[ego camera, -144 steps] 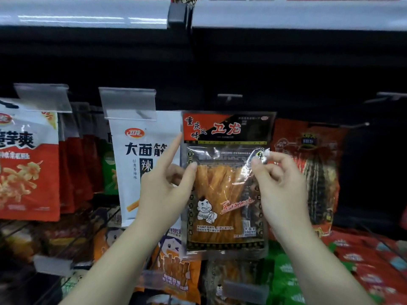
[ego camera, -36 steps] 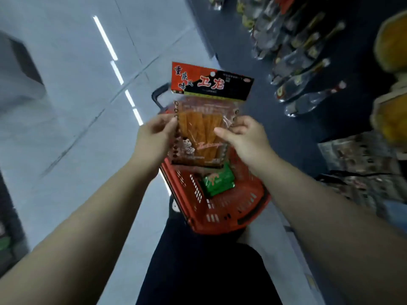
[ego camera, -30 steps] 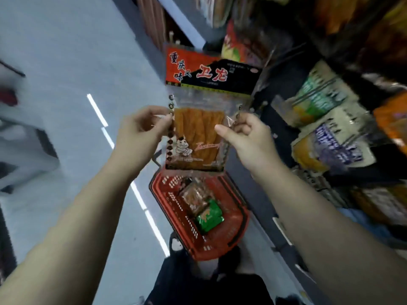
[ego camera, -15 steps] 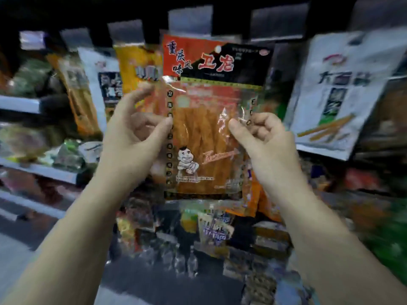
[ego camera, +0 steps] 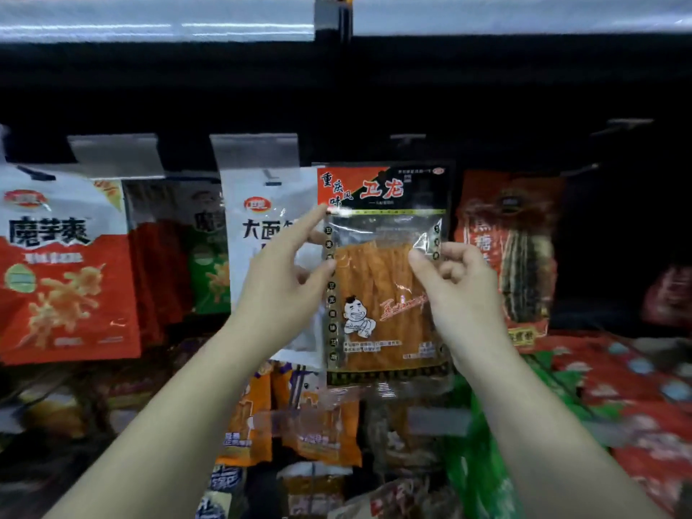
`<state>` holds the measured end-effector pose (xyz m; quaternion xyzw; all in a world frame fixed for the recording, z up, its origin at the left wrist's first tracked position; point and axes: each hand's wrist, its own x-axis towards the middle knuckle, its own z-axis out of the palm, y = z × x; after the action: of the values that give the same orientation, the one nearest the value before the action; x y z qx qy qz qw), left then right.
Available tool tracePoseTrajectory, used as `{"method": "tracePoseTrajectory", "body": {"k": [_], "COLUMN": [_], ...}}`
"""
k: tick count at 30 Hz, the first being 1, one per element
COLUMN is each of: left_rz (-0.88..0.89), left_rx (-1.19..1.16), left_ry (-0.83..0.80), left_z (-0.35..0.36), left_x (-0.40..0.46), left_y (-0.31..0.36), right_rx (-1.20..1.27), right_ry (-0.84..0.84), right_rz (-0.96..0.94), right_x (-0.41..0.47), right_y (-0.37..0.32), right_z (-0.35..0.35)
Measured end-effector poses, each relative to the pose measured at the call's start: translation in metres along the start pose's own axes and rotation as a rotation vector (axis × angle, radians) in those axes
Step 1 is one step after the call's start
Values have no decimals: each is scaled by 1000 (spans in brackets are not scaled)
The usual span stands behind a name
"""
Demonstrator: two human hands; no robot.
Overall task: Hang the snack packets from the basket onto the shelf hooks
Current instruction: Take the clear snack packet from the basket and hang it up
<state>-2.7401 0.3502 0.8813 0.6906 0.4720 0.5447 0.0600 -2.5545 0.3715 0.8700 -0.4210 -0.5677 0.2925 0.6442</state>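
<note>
I hold a clear snack packet point(ego camera: 382, 294) with orange strips and a red-and-black header upright against the shelf. My left hand point(ego camera: 284, 290) pinches its left edge, index finger stretched up to the header's lower left corner. My right hand point(ego camera: 460, 290) pinches the right edge at the same height. The header lies just below a bare shelf hook point(ego camera: 407, 137); whether the hook passes through the packet's hole I cannot tell. The basket is out of view.
A white packet point(ego camera: 262, 226) hangs left of mine, with a red-and-white packet point(ego camera: 63, 264) farther left. A dark red packet point(ego camera: 513, 249) hangs to the right. Another bare hook point(ego camera: 621, 123) is at upper right. More packets fill the rows below. A shelf edge point(ego camera: 157, 20) runs overhead.
My view swung up from the red basket on the floor to the hook shelf. Both hands carried the packet up and now hold it at the hook row.
</note>
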Motion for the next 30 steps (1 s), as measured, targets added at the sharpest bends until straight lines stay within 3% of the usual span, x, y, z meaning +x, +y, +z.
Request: {"method": "tracePoseTrajectory", "body": {"k": [11, 15, 30], "left_rz": [40, -18, -38], "left_rx": [48, 22, 53], "left_ry": [10, -25, -46], "left_z": [26, 24, 25], "left_x": [7, 11, 19], "left_y": [14, 19, 15], "right_rx": [-2, -127, -230], "right_ry": [-64, -155, -247], "right_rz": [-178, -301, -316], "right_x": [20, 27, 36], "right_y": [17, 16, 13], "right_z": [-23, -23, -24]}}
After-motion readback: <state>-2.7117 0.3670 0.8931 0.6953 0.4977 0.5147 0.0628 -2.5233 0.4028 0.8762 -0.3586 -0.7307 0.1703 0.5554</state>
